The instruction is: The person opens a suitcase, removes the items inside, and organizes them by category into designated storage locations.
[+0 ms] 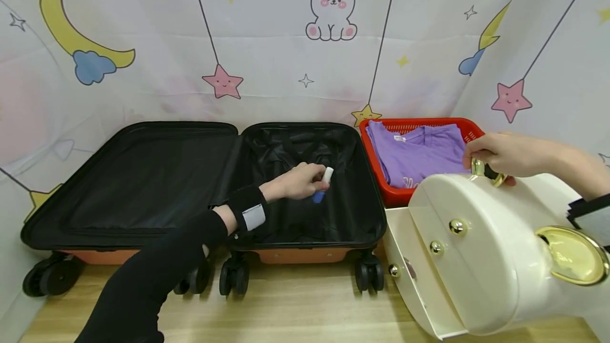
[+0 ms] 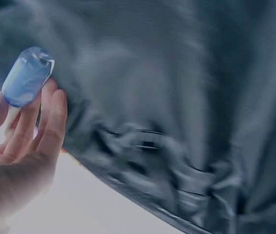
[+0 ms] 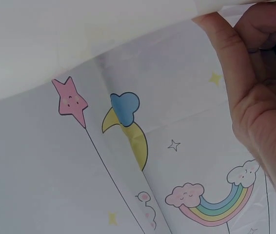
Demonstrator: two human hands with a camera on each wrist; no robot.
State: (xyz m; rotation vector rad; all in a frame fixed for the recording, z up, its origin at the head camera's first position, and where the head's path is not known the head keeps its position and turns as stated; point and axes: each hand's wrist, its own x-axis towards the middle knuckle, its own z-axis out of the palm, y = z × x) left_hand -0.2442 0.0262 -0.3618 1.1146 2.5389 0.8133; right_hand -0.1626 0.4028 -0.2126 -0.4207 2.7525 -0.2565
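My left hand [image 1: 299, 180] pinches a small blue bottle with a white cap [image 1: 318, 196] above the right half of an open black-lined suitcase [image 1: 286, 229]. In the left wrist view the clear blue body of the bottle [image 2: 28, 78] shows between thumb and fingertips. At the right, my right hand [image 1: 512, 155] grips the gold handle [image 1: 477, 167] on top of a cream cosmetic storage box [image 1: 491, 237]. The box is tilted, and its lowest drawer [image 1: 405, 258] is pulled out with a small dark item [image 1: 410, 269] inside. The right wrist view hides most of the handle.
A red basket [image 1: 397, 195] with folded purple clothing [image 1: 419, 152] stands behind the box, right of the suitcase. The suitcase's left half [image 1: 133, 184] lies open. Black wheels [image 1: 233, 274] face the front on a wooden surface [image 1: 295, 306]. A patterned curtain [image 1: 286, 41] hangs behind.
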